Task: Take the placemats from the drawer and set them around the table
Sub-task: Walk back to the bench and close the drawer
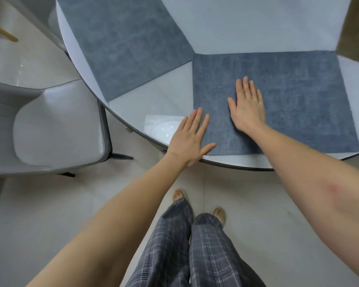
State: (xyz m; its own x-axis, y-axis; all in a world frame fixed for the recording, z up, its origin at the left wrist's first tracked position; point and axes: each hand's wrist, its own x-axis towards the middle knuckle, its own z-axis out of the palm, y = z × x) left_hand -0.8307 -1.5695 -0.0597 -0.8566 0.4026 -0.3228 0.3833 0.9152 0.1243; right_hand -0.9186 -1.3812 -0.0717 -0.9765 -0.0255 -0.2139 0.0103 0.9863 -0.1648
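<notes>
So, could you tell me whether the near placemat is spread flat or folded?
Spread flat: the near placemat lies as one sheet on the table.

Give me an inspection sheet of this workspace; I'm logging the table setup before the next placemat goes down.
Surface: round pale table, glossy, dark rim.
Job's things: near placemat, blue-grey, flat at the table's front edge; second placemat flat, angled toward the chair, corner close to the near one.
Clutter: nothing seen.
Grippers: left hand flat, fingers on the near placemat's left edge; right hand flat on that placemat.
Cables: nothing seen.
Surroundings: grey chair at left; pale tiled floor.
</notes>
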